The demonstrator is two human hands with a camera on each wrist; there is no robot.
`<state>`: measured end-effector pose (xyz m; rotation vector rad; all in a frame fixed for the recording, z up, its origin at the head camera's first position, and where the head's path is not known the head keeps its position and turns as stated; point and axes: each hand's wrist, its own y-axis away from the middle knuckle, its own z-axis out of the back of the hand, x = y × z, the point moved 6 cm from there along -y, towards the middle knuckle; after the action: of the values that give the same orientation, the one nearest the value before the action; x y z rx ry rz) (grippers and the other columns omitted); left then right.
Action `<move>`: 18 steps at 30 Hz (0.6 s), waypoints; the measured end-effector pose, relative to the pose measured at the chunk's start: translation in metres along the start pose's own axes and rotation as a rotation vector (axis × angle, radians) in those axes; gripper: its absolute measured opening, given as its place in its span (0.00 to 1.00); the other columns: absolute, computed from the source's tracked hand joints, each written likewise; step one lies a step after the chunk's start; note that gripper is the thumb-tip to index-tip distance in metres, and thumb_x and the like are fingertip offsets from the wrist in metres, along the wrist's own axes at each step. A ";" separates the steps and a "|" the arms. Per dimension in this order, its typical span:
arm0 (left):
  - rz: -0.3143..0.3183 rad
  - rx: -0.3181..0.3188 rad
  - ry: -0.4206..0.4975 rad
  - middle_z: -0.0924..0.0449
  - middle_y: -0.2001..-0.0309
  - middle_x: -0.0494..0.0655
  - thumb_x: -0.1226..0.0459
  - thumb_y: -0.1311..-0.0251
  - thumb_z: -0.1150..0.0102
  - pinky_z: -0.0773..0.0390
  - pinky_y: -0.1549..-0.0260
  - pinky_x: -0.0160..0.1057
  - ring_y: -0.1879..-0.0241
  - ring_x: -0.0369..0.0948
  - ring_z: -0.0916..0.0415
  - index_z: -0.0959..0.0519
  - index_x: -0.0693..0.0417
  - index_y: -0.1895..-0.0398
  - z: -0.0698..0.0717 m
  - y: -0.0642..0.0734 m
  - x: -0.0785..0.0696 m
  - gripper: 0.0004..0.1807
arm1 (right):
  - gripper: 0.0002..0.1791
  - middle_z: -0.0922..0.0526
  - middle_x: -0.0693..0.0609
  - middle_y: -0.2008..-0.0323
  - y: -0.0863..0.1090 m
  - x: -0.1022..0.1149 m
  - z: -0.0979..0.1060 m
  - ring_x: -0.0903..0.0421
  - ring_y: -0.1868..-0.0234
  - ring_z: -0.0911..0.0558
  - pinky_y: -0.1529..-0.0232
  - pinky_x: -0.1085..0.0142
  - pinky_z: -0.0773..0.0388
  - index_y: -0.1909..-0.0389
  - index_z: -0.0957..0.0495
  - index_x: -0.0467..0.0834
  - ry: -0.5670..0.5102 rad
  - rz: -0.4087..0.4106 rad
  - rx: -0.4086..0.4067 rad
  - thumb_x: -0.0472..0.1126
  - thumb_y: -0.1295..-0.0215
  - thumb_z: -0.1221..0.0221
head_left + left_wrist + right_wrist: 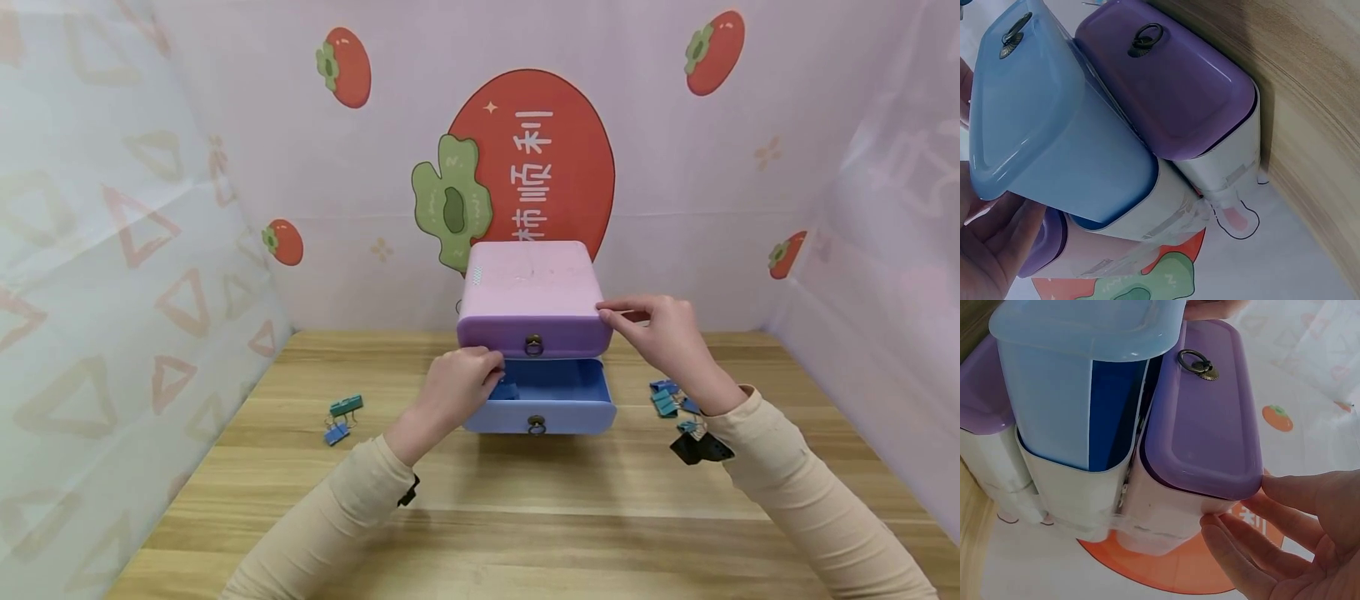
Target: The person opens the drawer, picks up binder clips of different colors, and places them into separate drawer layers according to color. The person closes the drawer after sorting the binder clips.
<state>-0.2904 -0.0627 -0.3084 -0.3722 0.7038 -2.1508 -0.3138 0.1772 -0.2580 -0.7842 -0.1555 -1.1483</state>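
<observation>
A small drawer chest [532,279] with a pink top stands against the back wall. Its blue middle drawer [551,417] is pulled out, with a blue binder clip [508,390] inside at the left. My left hand [459,385] reaches over that drawer's left side, fingers bent down; its fingertips are partly hidden, and I cannot tell if they grip the clip. At the chest's upper right corner, my right hand [660,329] pinches the edge of the closed purple top drawer [1210,425] between thumb and fingers. A purple bottom drawer [1172,81] is closed too.
Left of the chest, a teal binder clip [346,406] and a blue binder clip [337,433] lie on the wooden table [540,533]. Several more clips [664,403] lie to the right, by my right forearm. Printed cloth [675,167] hangs behind and at the sides.
</observation>
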 end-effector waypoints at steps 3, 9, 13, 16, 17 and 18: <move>-0.018 -0.054 -0.006 0.25 0.80 0.39 0.64 0.46 0.34 0.26 0.82 0.32 0.79 0.36 0.28 0.20 0.49 0.77 0.005 0.002 -0.001 0.06 | 0.15 0.13 0.46 0.61 0.000 0.000 0.000 0.47 0.60 0.15 0.68 0.58 0.21 0.54 0.15 0.49 -0.003 -0.003 0.003 0.51 0.35 0.41; -0.039 -0.156 0.023 0.23 0.79 0.41 0.67 0.47 0.34 0.23 0.79 0.33 0.77 0.37 0.26 0.19 0.51 0.75 0.017 0.007 0.000 0.04 | 0.15 0.13 0.46 0.61 0.001 -0.001 0.000 0.48 0.60 0.15 0.66 0.55 0.20 0.54 0.16 0.49 -0.017 -0.018 0.007 0.51 0.35 0.41; -0.042 -0.210 0.032 0.20 0.77 0.42 0.68 0.47 0.34 0.21 0.76 0.33 0.75 0.38 0.24 0.18 0.52 0.73 0.025 0.011 0.003 0.02 | 0.15 0.13 0.46 0.61 0.001 -0.001 0.000 0.48 0.60 0.15 0.67 0.56 0.19 0.54 0.15 0.49 -0.015 -0.016 0.005 0.51 0.35 0.41; -0.045 -0.254 0.030 0.19 0.74 0.44 0.67 0.47 0.34 0.20 0.74 0.34 0.73 0.39 0.23 0.17 0.54 0.72 0.033 0.016 0.006 0.01 | 0.15 0.13 0.46 0.61 0.001 -0.001 -0.001 0.48 0.60 0.15 0.68 0.57 0.20 0.54 0.15 0.49 -0.010 -0.014 0.006 0.51 0.35 0.41; -0.045 -0.269 0.027 0.18 0.73 0.44 0.67 0.46 0.34 0.20 0.73 0.34 0.72 0.40 0.23 0.17 0.54 0.72 0.036 0.017 0.007 0.01 | 0.15 0.13 0.46 0.61 0.000 -0.001 -0.001 0.48 0.60 0.15 0.68 0.58 0.20 0.54 0.15 0.49 -0.008 -0.013 0.005 0.51 0.35 0.41; -0.041 -0.285 0.022 0.18 0.73 0.45 0.66 0.46 0.34 0.20 0.73 0.34 0.72 0.40 0.23 0.17 0.54 0.71 0.038 0.019 0.009 0.01 | 0.15 0.13 0.46 0.61 0.000 0.000 -0.001 0.48 0.60 0.15 0.69 0.58 0.20 0.54 0.15 0.49 -0.006 -0.012 0.005 0.51 0.35 0.41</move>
<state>-0.2656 -0.0932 -0.2893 -0.5166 1.0271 -2.0981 -0.3138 0.1772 -0.2588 -0.7832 -0.1684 -1.1562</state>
